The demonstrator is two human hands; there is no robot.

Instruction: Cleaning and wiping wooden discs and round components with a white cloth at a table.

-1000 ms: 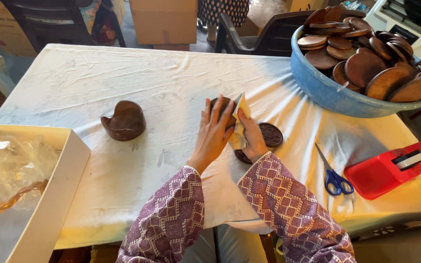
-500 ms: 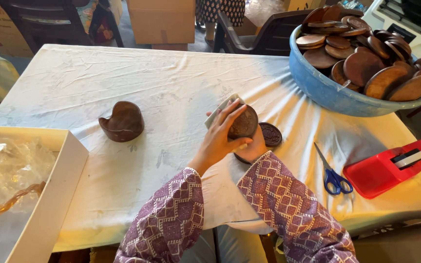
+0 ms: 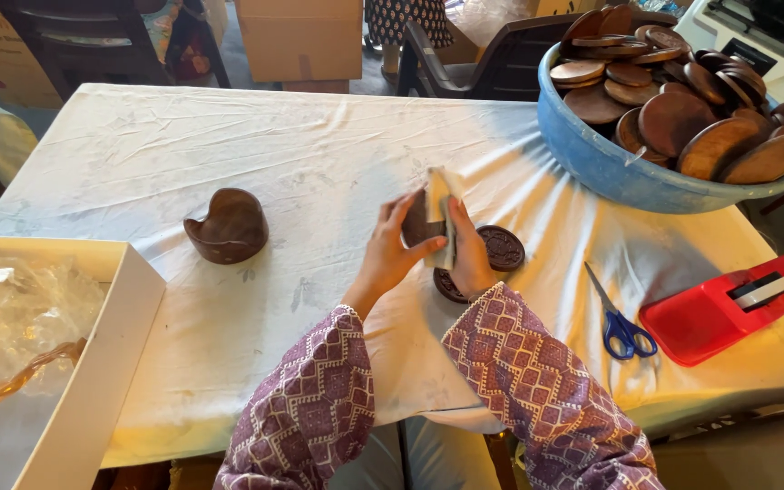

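My left hand [image 3: 390, 247] grips a dark round wooden disc [image 3: 416, 220] held on edge above the white-covered table [image 3: 301, 154]. Against that disc my right hand [image 3: 466, 254] presses a small pale cloth or paper pad [image 3: 442, 204]. Both hands meet at the table's middle. Two more dark carved discs lie flat just beside my right hand: one [image 3: 503, 247] to its right, the other [image 3: 449, 286] partly hidden under the wrist. Both sleeves are purple with a white pattern.
A dark wooden holder [image 3: 227, 227] stands to the left. A blue basin [image 3: 610, 168] piled with several wooden discs sits at the back right. Blue-handled scissors [image 3: 619, 322] and a red tape dispenser [image 3: 728, 304] lie at the right. An open white box [image 3: 111, 354] with plastic wrap is front left.
The disc has turned from facing the camera to standing on edge, and the pale pad has shifted across it. My hands stayed at the same spot.
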